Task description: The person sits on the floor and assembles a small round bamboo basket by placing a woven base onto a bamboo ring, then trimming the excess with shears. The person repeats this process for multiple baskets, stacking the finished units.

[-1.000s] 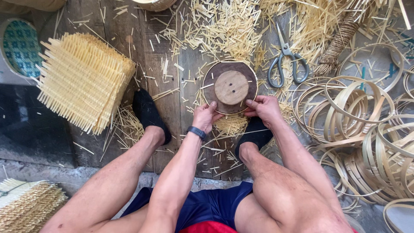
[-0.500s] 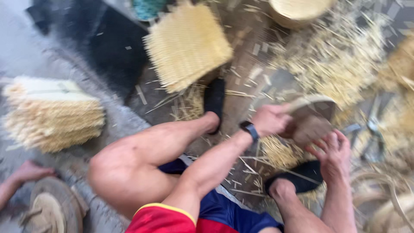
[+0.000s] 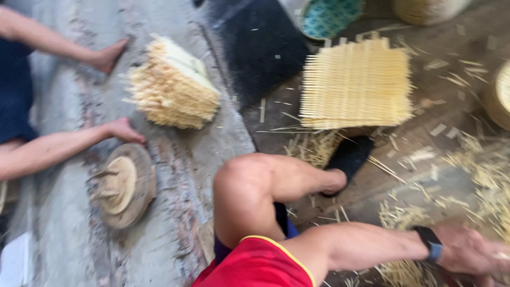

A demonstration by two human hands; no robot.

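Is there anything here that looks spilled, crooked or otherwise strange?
Yes. Loose straw and thin slivers lie scattered over the floor around the left hand. The woven mat lies slightly askew, and a woven bundle lies tipped on its side. The picture is blurred, so finer damage cannot be judged.

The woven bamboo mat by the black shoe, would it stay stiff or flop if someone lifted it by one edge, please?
The woven bamboo mat probably stays fairly stiff, since it lies flat with straight strips. It looks light, being thin. Its loose strip ends at the edges might snag or splinter.
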